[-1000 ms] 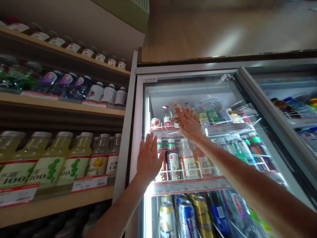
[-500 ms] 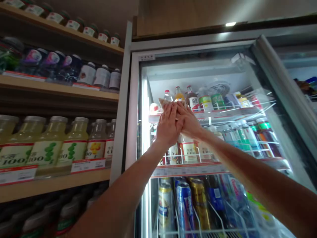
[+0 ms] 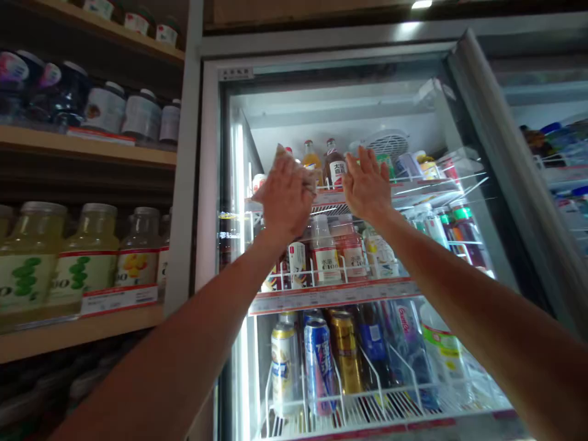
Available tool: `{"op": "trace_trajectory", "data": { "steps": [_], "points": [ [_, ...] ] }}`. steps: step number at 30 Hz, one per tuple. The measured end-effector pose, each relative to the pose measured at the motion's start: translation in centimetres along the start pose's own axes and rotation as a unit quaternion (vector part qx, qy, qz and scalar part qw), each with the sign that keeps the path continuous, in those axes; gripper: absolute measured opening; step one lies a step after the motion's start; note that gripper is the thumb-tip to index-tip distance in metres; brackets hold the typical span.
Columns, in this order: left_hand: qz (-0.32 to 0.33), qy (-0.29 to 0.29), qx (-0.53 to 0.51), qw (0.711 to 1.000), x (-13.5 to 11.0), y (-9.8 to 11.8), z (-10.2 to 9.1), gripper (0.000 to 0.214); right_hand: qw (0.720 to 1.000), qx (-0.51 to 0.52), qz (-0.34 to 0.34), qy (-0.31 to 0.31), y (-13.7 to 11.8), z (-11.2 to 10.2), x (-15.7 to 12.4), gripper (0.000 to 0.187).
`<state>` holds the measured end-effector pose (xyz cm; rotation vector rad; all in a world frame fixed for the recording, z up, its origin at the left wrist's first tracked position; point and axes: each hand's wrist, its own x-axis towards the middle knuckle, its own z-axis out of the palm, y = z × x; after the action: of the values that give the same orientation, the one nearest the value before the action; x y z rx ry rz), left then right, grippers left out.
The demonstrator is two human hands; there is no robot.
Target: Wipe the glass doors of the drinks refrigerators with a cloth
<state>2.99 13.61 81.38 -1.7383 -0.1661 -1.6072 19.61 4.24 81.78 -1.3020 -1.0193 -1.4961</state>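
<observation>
My left hand (image 3: 285, 199) holds a pale, crumpled cloth (image 3: 279, 157) against the glass door (image 3: 321, 113) of a lit drinks fridge, at the height of the top shelf. The cloth sticks out around its fingers, and the palm side is hidden. To the right, my right hand (image 3: 367, 184) is raised with fingers stretched and nothing visible in it; it appears to rest on the same glass. Behind the glass, between the hands, stand an orange drink bottle (image 3: 312, 160) and a dark bottle with a white label (image 3: 337, 166).
Inside the fridge are rows of bottles and, lower down, a blue can (image 3: 319, 364) and a gold can (image 3: 346, 352). At left, a wooden shelf (image 3: 87, 147) carries jars and yellowish bottles (image 3: 85, 257). A slanted grey door frame (image 3: 493, 122) borders the glass on the right.
My hands, overlapping on the cloth before, are now apart. My left hand keeps the cloth; my right hand has come off it to the right. The view has shifted rightward.
</observation>
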Motion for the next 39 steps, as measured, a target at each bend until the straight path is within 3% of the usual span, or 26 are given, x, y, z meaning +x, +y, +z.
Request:
{"op": "trace_trajectory", "data": {
  "steps": [2, 4, 9, 14, 19, 22, 24, 28, 29, 33, 34, 37, 38, 39],
  "points": [
    [0.023, -0.016, 0.004, 1.0, -0.1, 1.8, 0.7, 0.046, 1.0, -0.017, 0.001, -0.021, -0.2, -0.4, -0.1, 0.053],
    [0.016, -0.038, 0.017, 0.999, 0.3, 2.1, 0.4, 0.047, 0.999, -0.027, 0.003, -0.037, -0.4, -1.0, -0.2, 0.053],
    [-0.128, -0.048, 0.061, 0.989, 1.9, 0.4, -1.2, 0.053, 0.996, -0.045, 0.028, -0.07, -1.0, -1.6, -0.3, 0.053],
    [0.035, -0.111, 0.025, 0.993, 1.1, 1.8, -1.0, 0.049, 0.996, -0.049, 0.026, -0.073, -1.1, -1.7, -0.4, 0.053],
    [-0.117, -0.055, 0.057, 0.99, 0.4, 1.6, -1.1, 0.054, 0.996, -0.037, 0.029, -0.081, -1.1, -1.9, -0.4, 0.054],
    [-0.029, -0.08, 0.046, 0.995, -0.2, 1.4, -1.2, 0.05, 0.997, -0.03, 0.008, -0.069, -1.1, -1.9, -0.6, 0.053],
    [0.014, -0.088, 0.038, 0.995, -0.7, 0.8, -1.5, 0.048, 0.998, -0.024, -0.001, -0.06, -1.2, -1.8, -0.9, 0.053],
    [-0.099, -0.018, 0.047, 0.994, -3.0, -0.3, -2.2, 0.051, 0.999, -0.014, -0.007, -0.044, -1.7, -1.5, -1.9, 0.052],
    [-0.095, -0.018, 0.044, 0.994, -3.8, -0.1, -2.3, 0.051, 0.999, -0.014, -0.006, -0.041, -1.8, -1.5, -2.2, 0.052],
    [0.081, -0.103, 0.007, 0.991, -6.9, 1.0, -3.1, 0.047, 0.999, -0.022, 0.0, -0.038, -2.4, -1.4, -3.4, 0.051],
    [0.075, -0.106, 0.009, 0.991, -7.4, 1.0, -3.4, 0.047, 0.999, -0.019, -0.005, -0.037, -2.5, -1.4, -3.7, 0.051],
    [-0.072, -0.054, 0.04, 0.995, -8.7, 0.8, -3.8, 0.049, 0.999, -0.01, -0.013, -0.038, -2.8, -1.5, -4.5, 0.052],
    [-0.087, -0.048, 0.04, 0.994, -9.2, 0.9, -3.8, 0.05, 0.999, -0.012, -0.008, -0.044, -3.0, -1.5, -4.7, 0.052],
    [-0.058, -0.061, 0.03, 0.996, -9.7, 1.2, -3.7, 0.051, 0.999, -0.018, -0.002, -0.051, -3.2, -1.6, -5.0, 0.053]
  ]
}}
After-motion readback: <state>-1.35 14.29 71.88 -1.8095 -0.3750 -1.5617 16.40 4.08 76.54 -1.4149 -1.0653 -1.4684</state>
